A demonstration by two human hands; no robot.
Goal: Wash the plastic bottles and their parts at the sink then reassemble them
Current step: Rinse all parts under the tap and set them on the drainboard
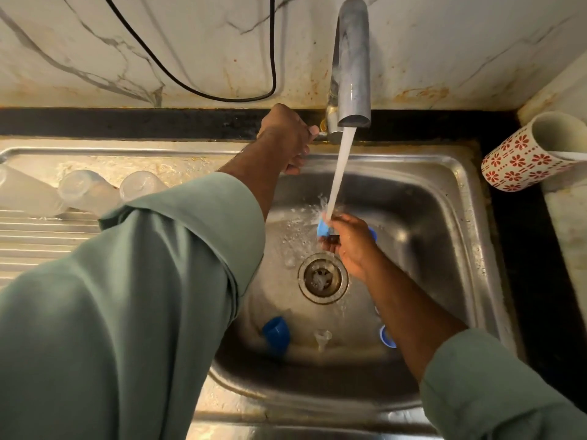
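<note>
running water falls from the tap at top centre into the steel sink, splashing where it hits.

right hand, centre of frame just above the drain: fingers curled round a light blue cap, held right in the stream. a second bit of blue shows at the far side of that hand; cannot tell what it is.

left hand, upper centre: fingers curled on the tap handle at the tap's base, left of the spout. green sleeve covers most of the lower left of the frame.

loose parts on the sink floor, lower centre:
- dark blue cap, lying tilted, left of centre
- small clear funnel-shaped part, beside it, not touching
- blue-and-white ring, partly hidden behind the right forearm

three clear plastic bottles lie on the ribbed drainboard at mid left, side by side, bases pointing toward the back wall, lower ends hidden by the sleeve. no caps visible on them.

mug with red flower pattern lies tipped on the dark counter at mid right, mouth facing upper right, something white inside. black cable hangs in a loop against the marble wall, upper left to centre.
</note>
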